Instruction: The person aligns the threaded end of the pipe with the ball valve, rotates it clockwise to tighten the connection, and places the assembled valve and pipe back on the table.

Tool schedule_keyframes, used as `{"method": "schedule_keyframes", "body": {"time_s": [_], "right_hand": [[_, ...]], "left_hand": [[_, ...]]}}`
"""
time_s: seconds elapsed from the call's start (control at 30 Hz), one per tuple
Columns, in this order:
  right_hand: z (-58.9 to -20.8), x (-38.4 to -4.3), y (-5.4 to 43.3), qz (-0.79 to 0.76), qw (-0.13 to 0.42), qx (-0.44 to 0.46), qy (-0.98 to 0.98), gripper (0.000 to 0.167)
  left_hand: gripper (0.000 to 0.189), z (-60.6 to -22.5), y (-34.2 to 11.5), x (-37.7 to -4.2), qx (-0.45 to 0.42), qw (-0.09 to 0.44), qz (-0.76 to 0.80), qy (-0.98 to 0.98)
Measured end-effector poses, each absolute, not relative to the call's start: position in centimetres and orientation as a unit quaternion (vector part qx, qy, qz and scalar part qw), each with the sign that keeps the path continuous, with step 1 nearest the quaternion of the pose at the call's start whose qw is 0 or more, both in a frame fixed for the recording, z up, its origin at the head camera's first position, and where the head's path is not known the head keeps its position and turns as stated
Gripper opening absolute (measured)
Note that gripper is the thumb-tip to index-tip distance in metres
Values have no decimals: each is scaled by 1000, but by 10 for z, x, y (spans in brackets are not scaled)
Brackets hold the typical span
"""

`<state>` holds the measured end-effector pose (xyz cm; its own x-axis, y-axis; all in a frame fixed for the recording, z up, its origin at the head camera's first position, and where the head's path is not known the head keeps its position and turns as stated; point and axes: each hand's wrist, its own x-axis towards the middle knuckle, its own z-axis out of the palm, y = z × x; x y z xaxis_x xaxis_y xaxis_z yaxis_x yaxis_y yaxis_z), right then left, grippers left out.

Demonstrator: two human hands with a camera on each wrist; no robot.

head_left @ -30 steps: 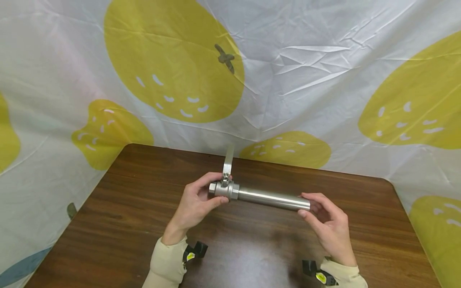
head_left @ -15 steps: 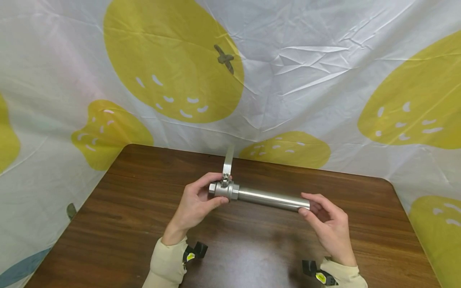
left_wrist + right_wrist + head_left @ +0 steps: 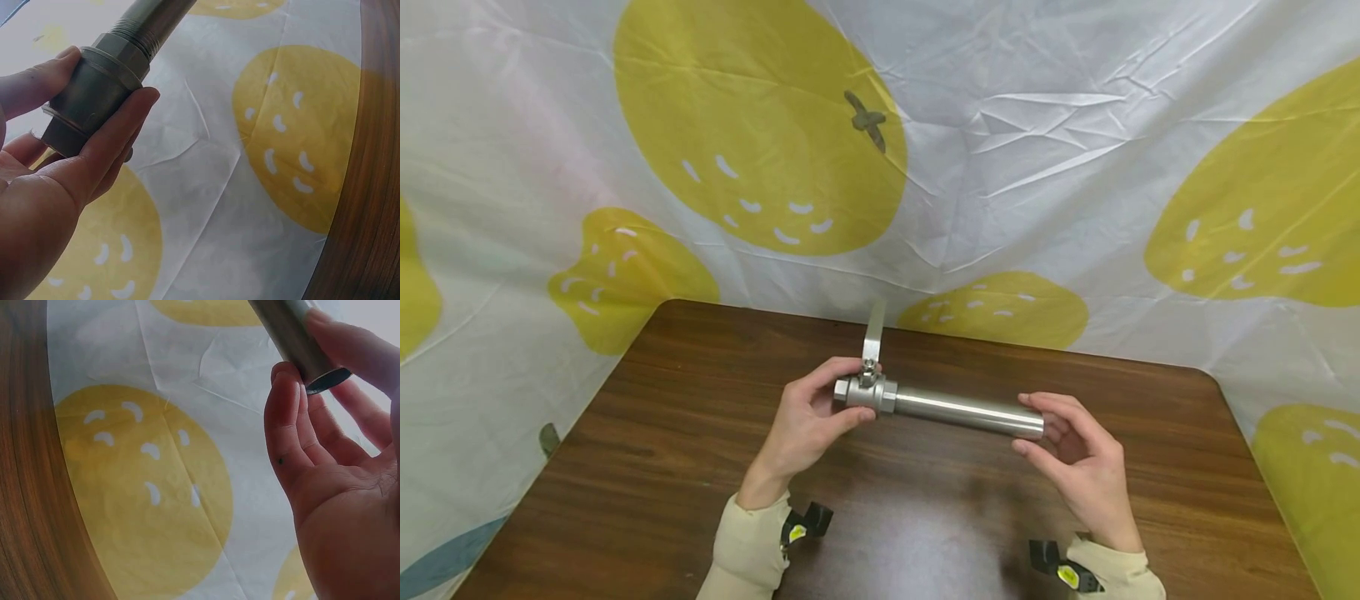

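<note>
A silver ball valve (image 3: 867, 393) with a flat lever handle (image 3: 873, 335) pointing away is joined to a smooth steel pipe (image 3: 962, 411) that runs right. My left hand (image 3: 801, 425) holds the valve body, thumb on the near side. Screw threads (image 3: 134, 39) show where the pipe meets the valve's hex end in the left wrist view. Around the pipe's free end, my right hand (image 3: 1086, 471) has its thumb below and fingers above, curved loosely about it. The open rim (image 3: 330, 382) of the pipe shows in the right wrist view, fingertips right at its side.
Below the hands lies a dark brown wooden table (image 3: 647, 467) with rounded far corners. A white cloth (image 3: 1037, 167) printed with yellow fruit hangs behind it and along both sides. Black wrist straps (image 3: 797, 527) sit over the cream sleeves (image 3: 741, 542).
My right thumb and index finger have spread slightly apart and shifted a little left along the pipe's end. The left hand, valve and pipe stay nearly in place.
</note>
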<state>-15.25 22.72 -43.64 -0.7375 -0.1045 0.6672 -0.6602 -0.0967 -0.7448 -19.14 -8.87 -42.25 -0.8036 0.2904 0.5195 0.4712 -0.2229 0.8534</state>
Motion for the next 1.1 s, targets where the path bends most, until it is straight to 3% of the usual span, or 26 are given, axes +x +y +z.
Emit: {"method": "schedule_keyframes", "body": {"time_s": [1.1], "right_hand": [[-438,-152,227,680,205,333,-621,49]], "left_hand": [[49,-423,-89,-190,-300,55,-723,-620]]}}
